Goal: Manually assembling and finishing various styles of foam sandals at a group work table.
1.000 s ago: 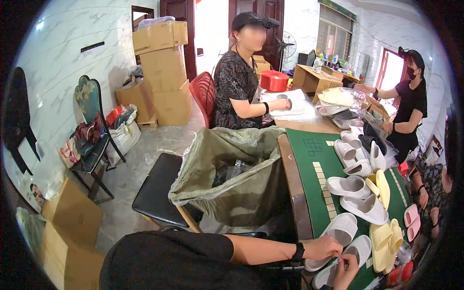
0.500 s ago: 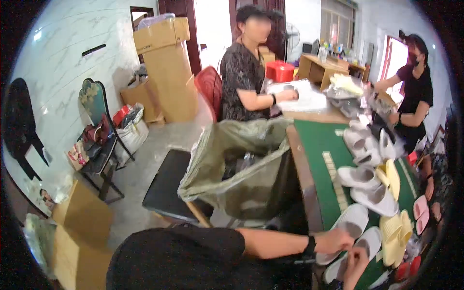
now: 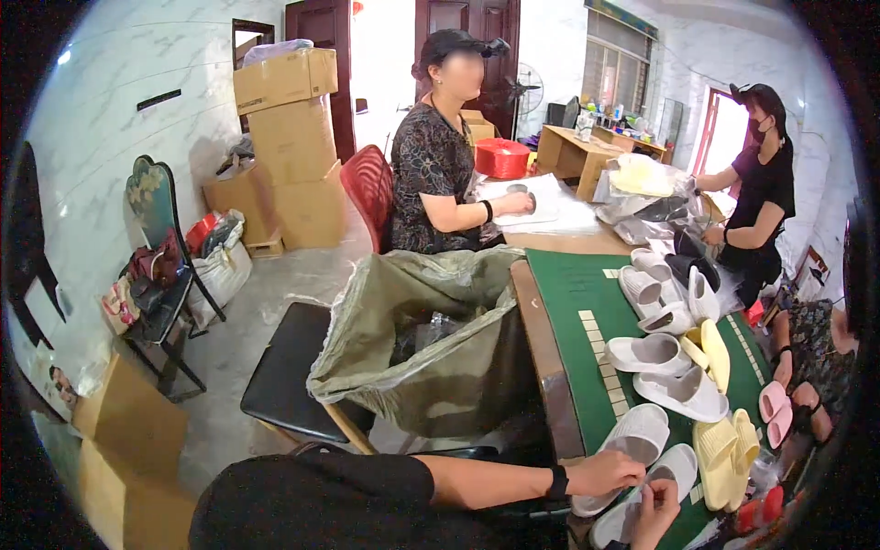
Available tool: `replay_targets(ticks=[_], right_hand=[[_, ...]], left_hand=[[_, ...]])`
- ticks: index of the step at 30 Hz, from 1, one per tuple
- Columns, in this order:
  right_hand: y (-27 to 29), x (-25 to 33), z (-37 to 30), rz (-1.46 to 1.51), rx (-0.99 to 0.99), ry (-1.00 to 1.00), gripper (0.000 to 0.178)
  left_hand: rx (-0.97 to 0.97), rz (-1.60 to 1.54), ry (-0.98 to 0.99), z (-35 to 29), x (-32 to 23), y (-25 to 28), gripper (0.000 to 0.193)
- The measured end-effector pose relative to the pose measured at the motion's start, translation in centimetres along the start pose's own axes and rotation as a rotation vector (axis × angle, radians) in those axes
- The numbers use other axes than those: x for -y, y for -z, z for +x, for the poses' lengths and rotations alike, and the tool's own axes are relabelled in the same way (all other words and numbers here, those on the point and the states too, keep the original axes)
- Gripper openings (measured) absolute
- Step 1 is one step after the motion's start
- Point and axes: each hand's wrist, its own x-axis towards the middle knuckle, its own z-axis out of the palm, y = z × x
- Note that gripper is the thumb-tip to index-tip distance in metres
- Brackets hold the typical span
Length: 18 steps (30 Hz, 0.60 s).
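My left hand (image 3: pixel 605 473), with a black band at the wrist, is over a pair of pale grey slippers at the table's near end. Its fingers are pinched together; whatever they hold is too small to make out. Close beside it, my right hand (image 3: pixel 656 510) is also pinched, above the right slipper of the pair. The left grey slipper (image 3: pixel 639 433) lies under and beyond my left hand. The right grey slipper (image 3: pixel 676 466) is partly covered by my right hand. Yellow slippers (image 3: pixel 717 454) lie just to the right of this pair.
More grey slippers (image 3: pixel 680 392) line the green tabletop (image 3: pixel 573 302) beside a strip of small beige squares (image 3: pixel 594 348). Pink slippers (image 3: pixel 775 412) lie near the far edge. A large green sack (image 3: pixel 440 385) and black-seated chair (image 3: pixel 293 367) stand left. Co-workers (image 3: pixel 440 165) work around the table.
The whole view has shifted slightly left and down and become sharper. My hands keep nearly the same place over the grey slippers, both still pinched.
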Motion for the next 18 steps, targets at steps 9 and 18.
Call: replay_targets(ticks=[9, 18], right_hand=[[0.9, -1.4, -0.2, -0.221, 0.020, 0.141, 0.011], [-0.2, -0.4, 1.1, -0.173, 0.089, 0.175, 0.010]], left_hand=[[0.091, -0.055, -0.093, 0.7, -1.1, 0.4, 0.013], [-0.046, -0.033, -0.072, 0.3, -0.8, 2.0, 0.010]])
